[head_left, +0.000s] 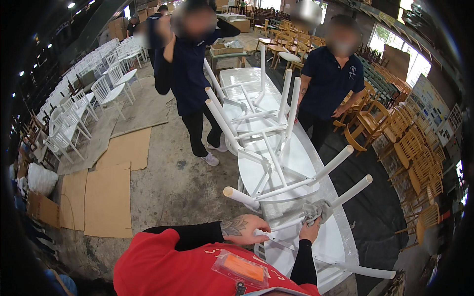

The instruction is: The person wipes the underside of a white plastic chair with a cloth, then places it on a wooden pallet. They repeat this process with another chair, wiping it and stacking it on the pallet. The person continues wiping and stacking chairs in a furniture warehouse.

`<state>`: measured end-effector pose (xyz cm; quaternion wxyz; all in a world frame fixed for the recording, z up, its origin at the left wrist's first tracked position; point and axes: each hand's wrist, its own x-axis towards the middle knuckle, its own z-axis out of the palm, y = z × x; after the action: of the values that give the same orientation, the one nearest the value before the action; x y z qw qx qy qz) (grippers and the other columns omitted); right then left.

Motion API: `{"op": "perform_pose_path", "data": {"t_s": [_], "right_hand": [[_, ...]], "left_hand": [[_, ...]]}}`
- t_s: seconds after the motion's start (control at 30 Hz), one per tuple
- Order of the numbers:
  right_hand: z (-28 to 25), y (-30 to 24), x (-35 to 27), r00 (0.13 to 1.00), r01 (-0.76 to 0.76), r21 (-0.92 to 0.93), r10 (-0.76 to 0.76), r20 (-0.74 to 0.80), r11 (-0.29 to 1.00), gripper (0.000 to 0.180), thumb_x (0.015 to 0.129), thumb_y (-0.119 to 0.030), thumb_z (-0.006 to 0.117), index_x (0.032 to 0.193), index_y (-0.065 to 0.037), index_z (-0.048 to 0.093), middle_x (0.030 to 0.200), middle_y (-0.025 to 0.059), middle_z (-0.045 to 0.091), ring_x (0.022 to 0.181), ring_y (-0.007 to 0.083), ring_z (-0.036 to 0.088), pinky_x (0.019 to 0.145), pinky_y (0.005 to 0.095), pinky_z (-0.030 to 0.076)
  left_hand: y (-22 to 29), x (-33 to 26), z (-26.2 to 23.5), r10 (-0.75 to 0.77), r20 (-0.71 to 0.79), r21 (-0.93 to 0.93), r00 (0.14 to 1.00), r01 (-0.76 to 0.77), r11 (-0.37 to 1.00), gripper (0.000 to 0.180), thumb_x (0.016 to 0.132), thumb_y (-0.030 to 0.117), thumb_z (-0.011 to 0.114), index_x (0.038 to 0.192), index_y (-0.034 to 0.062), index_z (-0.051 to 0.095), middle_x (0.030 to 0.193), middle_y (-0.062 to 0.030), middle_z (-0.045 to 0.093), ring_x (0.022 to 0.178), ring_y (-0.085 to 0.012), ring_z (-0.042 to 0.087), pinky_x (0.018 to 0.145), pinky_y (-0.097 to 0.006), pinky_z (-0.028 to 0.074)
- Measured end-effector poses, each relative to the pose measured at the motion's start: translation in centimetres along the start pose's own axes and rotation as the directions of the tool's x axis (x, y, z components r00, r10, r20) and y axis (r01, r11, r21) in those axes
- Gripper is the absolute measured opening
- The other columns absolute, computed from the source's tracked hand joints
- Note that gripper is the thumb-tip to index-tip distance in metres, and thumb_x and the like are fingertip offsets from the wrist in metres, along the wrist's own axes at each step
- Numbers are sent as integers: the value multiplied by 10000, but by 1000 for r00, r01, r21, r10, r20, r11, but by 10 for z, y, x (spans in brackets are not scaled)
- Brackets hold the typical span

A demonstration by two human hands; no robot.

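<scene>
Head view showed, left to right, one left hand (251, 230) curled narrowly at one white rail (286, 226) (its grip partly hidden), the rail running between both hands, one right hand (310, 231) clutching one grey cloth (317, 211) at its right end, then one white leg (353, 191) beside the cloth.

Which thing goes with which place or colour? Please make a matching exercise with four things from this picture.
1. cloth
2. cardboard
3. badge
4. wooden chairs

A. yellow-brown, at the picture's right
B. orange, on the red shirt
C. grey, in the right hand
D. flat on the floor, at the left

Pairs: 1-C, 2-D, 3-B, 4-A
</scene>
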<state>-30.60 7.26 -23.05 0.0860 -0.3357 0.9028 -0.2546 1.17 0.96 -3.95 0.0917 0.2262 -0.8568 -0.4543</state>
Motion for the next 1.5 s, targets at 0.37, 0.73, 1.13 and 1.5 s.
{"op": "perform_pose_path", "data": {"t_s": [0.37, 0.73, 1.13, 1.5], "right_hand": [[6, 9, 2, 1000, -2, -12, 2, 0, 1000, 850, 859, -315, 714, 1575, -145, 289, 1283, 289, 569, 1120, 446, 620, 921, 508, 513], [2, 11, 2, 1000, -20, -10, 20, 13, 1000, 815, 877, -404, 699, 1556, -179, 310, 1252, 302, 565, 1061, 466, 639, 882, 524, 527], [-5, 8, 1, 999, -25, 3, 25, 28, 1000, 806, 881, -361, 698, 1555, -147, 312, 1352, 282, 530, 1103, 455, 626, 900, 518, 528], [-6, 9, 4, 999, -26, 8, 26, 47, 1000, 823, 883, -357, 689, 1567, -134, 287, 1372, 297, 510, 1127, 465, 611, 918, 516, 521]], "left_hand": [[7, 1, -2, -46, -40, 44, 998, 48, 998, 351, 910, 338, 694, 1134, 68, 716, 1015, -98, 722, 985, -276, 663, 876, -399, 518], [10, 3, -1, -30, -65, 27, 997, 32, 999, 371, 900, 366, 691, 1120, 68, 717, 987, -118, 733, 975, -298, 691, 873, -402, 534], [5, 4, 0, -9, -47, 21, 999, 10, 1000, 363, 889, 352, 700, 1107, 61, 718, 973, -121, 745, 934, -292, 712, 850, -399, 542], [8, 6, -2, -51, -34, 20, 998, 52, 998, 385, 899, 364, 690, 1142, 66, 712, 985, -127, 744, 948, -285, 717, 851, -394, 547]]}}
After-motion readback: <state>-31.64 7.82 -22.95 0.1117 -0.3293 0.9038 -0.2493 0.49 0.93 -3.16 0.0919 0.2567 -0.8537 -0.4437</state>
